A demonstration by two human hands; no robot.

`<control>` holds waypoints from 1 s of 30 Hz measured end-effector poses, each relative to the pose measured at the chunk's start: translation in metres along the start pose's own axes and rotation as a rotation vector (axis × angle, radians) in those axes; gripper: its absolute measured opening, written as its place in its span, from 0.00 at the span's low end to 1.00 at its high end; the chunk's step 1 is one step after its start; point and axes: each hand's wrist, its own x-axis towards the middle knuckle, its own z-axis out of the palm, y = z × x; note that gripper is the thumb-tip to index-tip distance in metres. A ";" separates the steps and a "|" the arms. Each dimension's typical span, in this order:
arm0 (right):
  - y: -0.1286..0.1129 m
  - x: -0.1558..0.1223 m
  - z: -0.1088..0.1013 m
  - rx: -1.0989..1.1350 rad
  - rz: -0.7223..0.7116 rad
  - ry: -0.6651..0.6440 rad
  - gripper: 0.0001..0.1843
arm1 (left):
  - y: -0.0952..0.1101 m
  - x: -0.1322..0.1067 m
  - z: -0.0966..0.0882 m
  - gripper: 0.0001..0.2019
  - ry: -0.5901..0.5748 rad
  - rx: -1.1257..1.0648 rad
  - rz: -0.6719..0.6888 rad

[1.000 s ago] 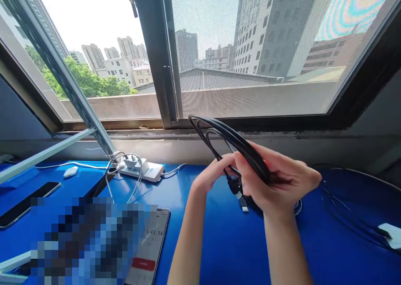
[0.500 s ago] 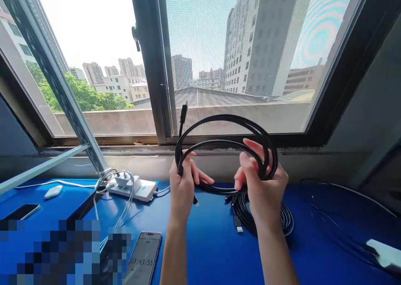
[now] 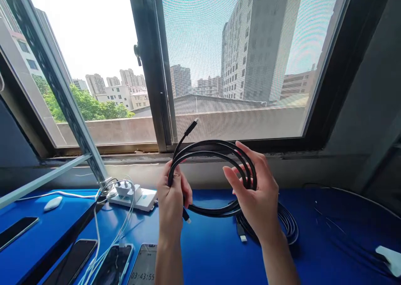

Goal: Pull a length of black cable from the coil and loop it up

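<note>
While the left hand [image 3: 171, 197] fists the coil's [image 3: 213, 178] left side, its right loops cross the half-open right hand's [image 3: 257, 193] fingers [image 3: 241, 172]; both grip.

we see a black cable [image 3: 213, 151] with a smooth, slightly glossy rubbery jacket, looped in the left hand [image 3: 171, 199] and right hand [image 3: 255, 193]. its plug tip [image 3: 191, 126] looks hard plastic with a bit of metal. the bench [image 3: 213, 251] has a smooth, satin blue surface. the power strip [image 3: 138, 193] is glossy white plastic. the phones [image 3: 75, 258] show shiny glass faces. the window frame [image 3: 150, 67] is dark matt metal, with fine woven mesh [image 3: 234, 47] beside it.
</note>
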 end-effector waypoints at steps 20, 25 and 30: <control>0.010 0.007 -0.008 -0.116 -0.202 0.080 0.12 | -0.005 0.009 0.003 0.30 -0.435 -0.288 -0.302; 0.009 0.005 -0.010 -0.134 -0.209 0.049 0.14 | -0.006 0.010 0.001 0.30 -0.428 -0.316 -0.342; 0.014 0.004 -0.009 -0.155 -0.122 -0.052 0.13 | -0.006 0.010 -0.004 0.25 -0.430 -0.312 -0.353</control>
